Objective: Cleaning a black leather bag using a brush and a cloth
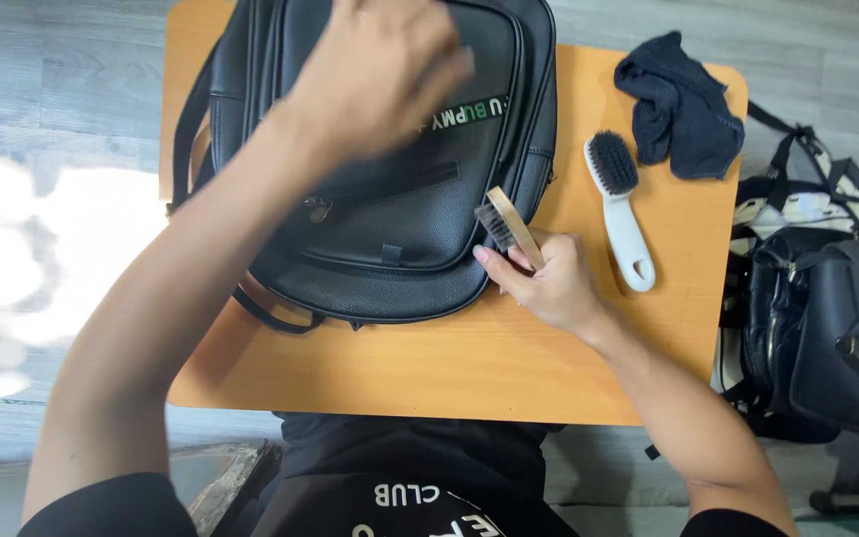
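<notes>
Black leather backpack (390, 189) lies on the table (449, 368), the left hand (375, 75) blurred on it, fingers' state unclear. Right hand (549, 283) fingers clamp a wooden brush (507, 227) at its near right edge, mid-brushing.

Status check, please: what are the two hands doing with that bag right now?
Left hand flat on black backpack. Right hand grips small wooden brush at bag's edge. White brush, dark cloth lie alongside.

The setting is a makeshift bag-cleaning station in an ordinary room: a small orange wooden table (429, 373) stands on grey plank flooring (62, 70), with more dark bags (827, 328) piled beside it.
</notes>
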